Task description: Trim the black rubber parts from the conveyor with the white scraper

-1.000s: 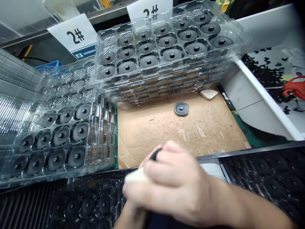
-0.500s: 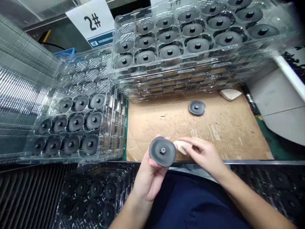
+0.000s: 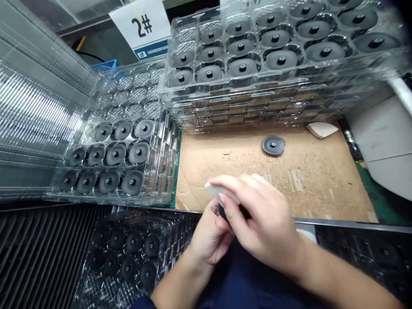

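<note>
"Where are the person's hands?"

"Together, near the middle of the scene, over the near edge of a flat brown cardboard sheet. The left hand is closed round a dark piece, of which only a bit of edge shows; its shape cannot be told. The right hand leans over it from the right."

"And what does the right hand grip?"

"A thin, off-white pad, clamped between thumb and fingers. It lies just above the dark piece, but whether the two touch is hidden by the fingers."

"What else is on the cardboard?"

"A dark grey, rounded disc with a small raised centre lies flat towards the far right, well apart from both hands. Farther right, near the far corner, sits a cream-coloured, wedge-shaped block. Green worktop shows past the sheet's right edge."

"And around it?"

"On the far side stands a stack of clear plastic trays, grey discs in the top one's pockets. Another clear tray stack stands to the left, similar discs in its nearer rows. Beyond that hangs a white paper sign marked 2#. At the near left, lower down, a shadowed clear tray holds dark discs."
</note>
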A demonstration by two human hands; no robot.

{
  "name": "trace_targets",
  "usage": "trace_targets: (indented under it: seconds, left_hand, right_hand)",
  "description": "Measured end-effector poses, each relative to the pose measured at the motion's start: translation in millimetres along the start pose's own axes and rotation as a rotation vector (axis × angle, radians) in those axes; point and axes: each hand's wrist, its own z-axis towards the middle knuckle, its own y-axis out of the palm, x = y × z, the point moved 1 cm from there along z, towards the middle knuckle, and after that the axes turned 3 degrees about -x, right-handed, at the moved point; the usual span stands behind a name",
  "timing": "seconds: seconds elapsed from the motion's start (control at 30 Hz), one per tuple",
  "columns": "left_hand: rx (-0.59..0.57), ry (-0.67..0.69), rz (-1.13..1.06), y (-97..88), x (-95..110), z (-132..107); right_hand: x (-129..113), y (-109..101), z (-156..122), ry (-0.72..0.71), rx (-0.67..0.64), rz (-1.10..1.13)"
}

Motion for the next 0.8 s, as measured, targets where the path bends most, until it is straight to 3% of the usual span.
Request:
trace_targets:
  seconds: [0.1,0.17,0.27,0.33,0.43,0.53,0.63,0.7,0.8]
  left_hand:
    - [-0.006,0.012,-0.009,-1.4,3.6,-2.6]
    - [0.001,0.019,-0.012,-3.7,3.9,-3.6]
    - [-0.003,-0.01,0.034,-3.1,0.2,-3.4]
    - [-0.01,-0.03,0.061,-2.6,-1.4,-3.7]
    - [-0.018,-0.018,0.021,-7.7,0.2,-6.0]
    - [-0.01,-0.041,-0.024,-14.0,1.4,-7.5]
    - [-0.007,-0.065,-0.052,-11.9,0.6,-7.2]
    - [-0.036,-0.069,-0.076,-7.8,1.7,-7.7]
    - [-0.057,-0.088,-0.041,-5.9,5.9,-10.4]
  right_hand:
    - [-6.7,0.1,-7.0,-0.084,-0.066,0.066]
    - [-8.3,0.9,-9.0,-0.052,-0.11,0.101]
    - [-6.7,4.1,-2.8,0.024,-0.028,0.013]
    - [-6.0,4.9,0.3,-0.019,-0.003,-0.023]
    - [-5.8,-1.8,-7.8,-0.08,-0.141,0.054]
    - [-3.8,-16.3,-21.1,0.05,-0.251,0.039]
    - [-1.4,-26.6,-19.0,0.127,-0.214,-0.153]
    - [1.5,-27.1,-8.9,0.032,-0.165,-0.242]
    - [7.8,-20.7,6.1,-0.161,-0.224,-0.106]
